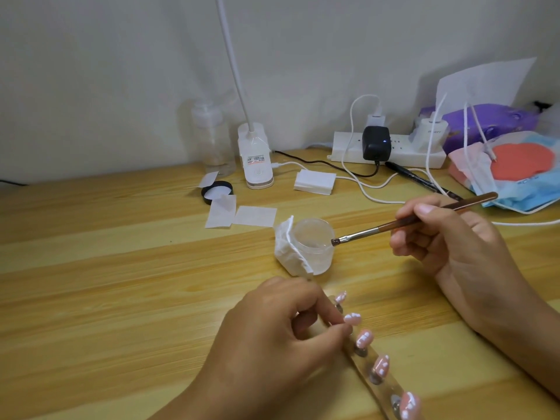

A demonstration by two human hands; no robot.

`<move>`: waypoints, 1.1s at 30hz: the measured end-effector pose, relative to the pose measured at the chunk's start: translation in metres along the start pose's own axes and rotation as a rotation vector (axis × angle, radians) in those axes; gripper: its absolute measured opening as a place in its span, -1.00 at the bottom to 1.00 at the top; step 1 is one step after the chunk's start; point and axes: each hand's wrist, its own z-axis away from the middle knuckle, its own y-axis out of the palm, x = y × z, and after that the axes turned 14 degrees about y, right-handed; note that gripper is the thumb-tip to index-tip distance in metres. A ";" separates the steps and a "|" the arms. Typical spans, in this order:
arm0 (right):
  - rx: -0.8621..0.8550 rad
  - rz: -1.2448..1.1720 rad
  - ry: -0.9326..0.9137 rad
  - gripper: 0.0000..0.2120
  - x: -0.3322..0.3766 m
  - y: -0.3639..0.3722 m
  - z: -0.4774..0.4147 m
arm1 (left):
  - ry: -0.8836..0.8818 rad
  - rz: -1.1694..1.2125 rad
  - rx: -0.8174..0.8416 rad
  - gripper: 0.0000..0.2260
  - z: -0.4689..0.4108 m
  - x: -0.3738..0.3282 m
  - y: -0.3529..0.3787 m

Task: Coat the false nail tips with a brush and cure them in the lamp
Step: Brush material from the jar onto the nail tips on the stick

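A clear strip holder (363, 360) lies on the wooden table (106, 283) with several pink false nail tips (380, 365) standing on it. My left hand (272, 338) pinches the strip's far end, next to the second tip. My right hand (448, 244) grips a brown-handled brush (394, 224). Its dark bristle tip touches the rim of a small clear jar (313, 244), which has a white pad stuck to its left side. The white clip lamp (256, 156) stands at the back of the table.
Loose white wipes (239, 215), a black jar lid (216, 192) and a wipe stack (315, 181) lie behind the jar. A clear pump bottle (212, 140) stands back left. A power strip (388, 151), cables, a black pen, tissue packs and a face mask (515, 177) fill the back right.
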 end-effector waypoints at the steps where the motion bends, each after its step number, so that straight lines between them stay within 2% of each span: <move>1: -0.002 0.000 -0.001 -0.74 0.000 0.000 0.000 | 0.003 0.001 0.003 -0.83 0.000 0.000 0.000; 8: -0.005 0.021 0.006 -0.76 0.001 0.000 0.001 | 0.015 0.024 0.027 -0.78 0.000 0.002 -0.002; 11: -0.021 0.017 0.001 -0.77 0.001 -0.001 0.002 | 0.117 -0.049 0.074 -0.77 0.005 0.004 -0.003; 15: -0.029 0.032 0.004 -0.77 0.002 -0.001 0.001 | 0.322 -0.241 0.045 -0.95 0.009 0.002 -0.001; 19: -0.032 0.062 -0.058 -0.80 0.002 0.002 0.004 | 0.406 -0.308 0.032 -0.93 0.010 0.001 0.004; 22: -0.035 0.157 -0.174 -0.85 0.005 0.007 0.010 | 0.412 -0.319 0.032 -0.89 0.008 0.000 0.004; 25: -0.023 0.279 -0.290 -0.73 0.016 0.010 0.016 | 0.386 -0.304 0.045 -0.85 0.007 -0.003 0.005; 27: 0.018 0.373 -0.352 -0.72 0.030 0.014 0.011 | 0.369 -0.328 0.057 -0.86 0.007 -0.006 0.004; 30: 0.072 0.601 -0.354 -0.82 0.047 0.023 -0.001 | 0.386 -0.368 0.038 -0.92 0.006 -0.006 0.005; 33: 0.074 0.839 -0.333 -0.80 0.052 0.039 -0.006 | 0.415 -0.408 0.003 -0.93 0.007 -0.005 0.007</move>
